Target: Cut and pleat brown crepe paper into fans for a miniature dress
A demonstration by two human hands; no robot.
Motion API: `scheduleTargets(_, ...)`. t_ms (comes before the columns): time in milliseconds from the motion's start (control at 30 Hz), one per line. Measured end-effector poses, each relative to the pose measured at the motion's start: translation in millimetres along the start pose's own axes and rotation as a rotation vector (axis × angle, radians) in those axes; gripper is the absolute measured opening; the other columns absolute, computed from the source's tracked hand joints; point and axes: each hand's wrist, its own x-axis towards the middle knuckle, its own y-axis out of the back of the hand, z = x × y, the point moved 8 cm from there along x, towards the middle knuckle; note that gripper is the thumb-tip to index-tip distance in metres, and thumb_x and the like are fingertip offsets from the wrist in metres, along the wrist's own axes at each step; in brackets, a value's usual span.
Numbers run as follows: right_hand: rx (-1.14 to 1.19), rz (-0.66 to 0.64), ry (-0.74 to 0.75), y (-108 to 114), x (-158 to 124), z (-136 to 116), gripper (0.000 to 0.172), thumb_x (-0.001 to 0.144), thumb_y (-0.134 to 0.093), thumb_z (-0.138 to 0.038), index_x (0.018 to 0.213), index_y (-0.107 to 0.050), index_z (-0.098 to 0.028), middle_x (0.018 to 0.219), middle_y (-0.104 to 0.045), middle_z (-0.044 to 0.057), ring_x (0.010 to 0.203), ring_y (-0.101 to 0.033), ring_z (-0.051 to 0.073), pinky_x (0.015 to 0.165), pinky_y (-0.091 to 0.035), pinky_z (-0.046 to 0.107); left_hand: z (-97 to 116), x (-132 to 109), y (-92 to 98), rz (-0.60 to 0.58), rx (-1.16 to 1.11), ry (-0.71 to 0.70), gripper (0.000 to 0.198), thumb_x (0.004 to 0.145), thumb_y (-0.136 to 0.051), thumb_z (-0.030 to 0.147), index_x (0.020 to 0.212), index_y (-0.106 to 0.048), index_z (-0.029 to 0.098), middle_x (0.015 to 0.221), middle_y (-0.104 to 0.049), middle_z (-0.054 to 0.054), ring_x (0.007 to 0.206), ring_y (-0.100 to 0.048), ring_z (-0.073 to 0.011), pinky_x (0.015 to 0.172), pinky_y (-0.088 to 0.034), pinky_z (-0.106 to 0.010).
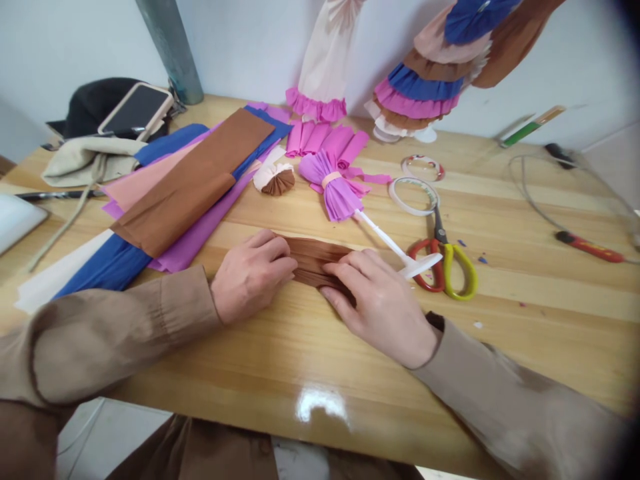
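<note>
Between my hands, low over the wooden table, a strip of brown crepe paper (317, 257) is stretched and gathered into long folds. My left hand (255, 275) is closed around its left end, fingers curled. On the right end, my right hand (376, 297) pinches the paper between thumb and fingers. Just beyond my right hand lies a purple crepe-paper bundle (333, 187) tied with a pale band. A white plastic stick with a round base (385, 237) extends from it. A small brown and white paper rosette (275, 179) sits behind my left hand.
Scissors with red and yellow handles (463, 270) and tape rolls (414, 197) lie to the right. Stacked paper sheets (195, 177) spread at the left, near a phone (136, 110). Ruffled paper pieces (425, 87) stand by the wall. A red-handled tool (593, 248) trails a cord.
</note>
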Motion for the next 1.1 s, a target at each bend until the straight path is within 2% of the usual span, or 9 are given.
scheduleTargets(133,0.019,-0.019,-0.026,-3,0,3,0.012,0.087,-0.055,-0.021,0.088,-0.064,-0.013,0.084,-0.060,0.011,0.081,-0.054,0.024,0.071,-0.050,0.039,-1,0,-1.1,-0.002,0.003,0.014,0.018,0.090,-0.052,0.018,0.081,-0.068,0.015,0.084,-0.064,-0.007,0.080,-0.050,-0.0186,0.072,-0.048,-0.030)
scheduleTargets(333,0.058,-0.016,-0.012,-2,0,-1,0.014,0.088,-0.052,-0.017,0.082,-0.064,-0.013,0.080,-0.059,0.010,0.078,-0.054,0.022,0.070,-0.048,0.037,0,1,-0.7,-0.009,-0.009,0.001,0.023,0.090,-0.050,0.017,0.075,-0.067,0.015,0.079,-0.063,-0.006,0.077,-0.048,-0.0183,0.070,-0.047,-0.030)
scheduleTargets(567,0.088,0.008,-0.003,-1,-1,1,0.013,0.088,-0.052,-0.016,0.082,-0.063,-0.014,0.079,-0.060,0.008,0.076,-0.056,0.021,0.068,-0.048,0.035,3,-1,-1.6,-0.027,0.003,-0.022,0.021,0.089,-0.049,0.014,0.076,-0.065,0.015,0.080,-0.062,-0.006,0.078,-0.047,-0.0181,0.072,-0.046,-0.030)
scheduleTargets(733,0.118,0.009,-0.035,-1,-1,8,0.010,0.087,-0.054,-0.016,0.084,-0.063,-0.015,0.079,-0.062,0.008,0.077,-0.059,0.021,0.068,-0.050,0.035,-1,2,-3.4,-0.120,0.039,-0.060,0.021,0.092,-0.048,0.021,0.080,-0.064,0.014,0.077,-0.061,-0.006,0.075,-0.047,-0.0190,0.070,-0.044,-0.032)
scheduleTargets(900,0.146,0.008,-0.025,-2,-1,9,0.011,0.087,-0.053,-0.015,0.083,-0.063,-0.014,0.079,-0.061,0.008,0.076,-0.058,0.021,0.068,-0.050,0.035,-13,5,-4.7,-0.242,-0.059,-0.086,0.019,0.091,-0.051,0.022,0.078,-0.062,0.014,0.080,-0.062,-0.006,0.074,-0.050,-0.0166,0.069,-0.044,-0.028)
scheduleTargets(1100,0.147,0.015,-0.009,-1,-2,8,0.012,0.088,-0.053,-0.016,0.083,-0.063,-0.015,0.079,-0.061,0.008,0.077,-0.058,0.021,0.068,-0.049,0.035,-19,5,-2.4,-0.235,-0.094,-0.085,0.018,0.090,-0.053,0.022,0.076,-0.062,0.014,0.077,-0.062,-0.005,0.074,-0.052,-0.0167,0.069,-0.045,-0.028)
